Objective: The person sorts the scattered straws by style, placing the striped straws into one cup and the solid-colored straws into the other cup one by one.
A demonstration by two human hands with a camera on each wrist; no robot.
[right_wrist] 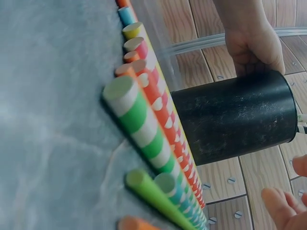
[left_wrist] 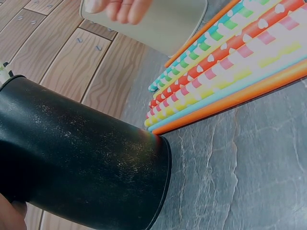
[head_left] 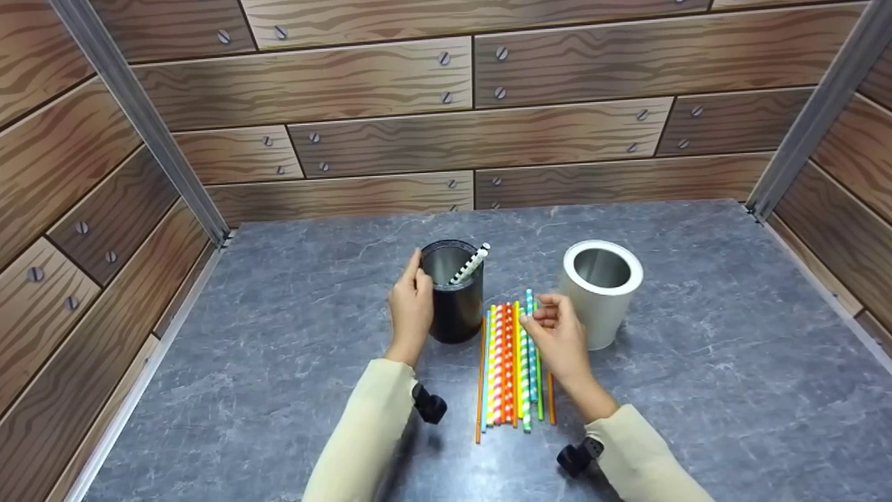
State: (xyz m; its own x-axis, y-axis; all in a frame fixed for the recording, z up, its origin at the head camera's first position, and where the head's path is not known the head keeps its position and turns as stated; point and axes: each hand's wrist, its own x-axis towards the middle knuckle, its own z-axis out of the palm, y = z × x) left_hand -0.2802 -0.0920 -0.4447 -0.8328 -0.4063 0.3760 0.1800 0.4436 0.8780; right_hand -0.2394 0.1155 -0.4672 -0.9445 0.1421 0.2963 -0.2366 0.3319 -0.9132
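A black canister (head_left: 456, 314) stands upright, with black-and-white straws (head_left: 470, 266) leaning out over its right rim. My left hand (head_left: 411, 307) holds the canister's left side, one finger reaching up to the rim. Beside the canister, several colourful paper straws (head_left: 507, 362) lie side by side, striped, dotted and plain. My right hand (head_left: 561, 335) hovers over their right side, near a blue dotted straw (head_left: 532, 348). In the right wrist view, its thumb and fingers (right_wrist: 280, 206) are apart with nothing between them. Just behind that hand stands a cream canister (head_left: 606, 310) with a white rim.
The grey marbled tabletop (head_left: 300, 348) extends around the things. Wood-patterned panels (head_left: 376, 146) close off the back and both sides, with metal posts (head_left: 150, 125) at the corners. A small black camera (head_left: 428, 404) is strapped to each wrist.
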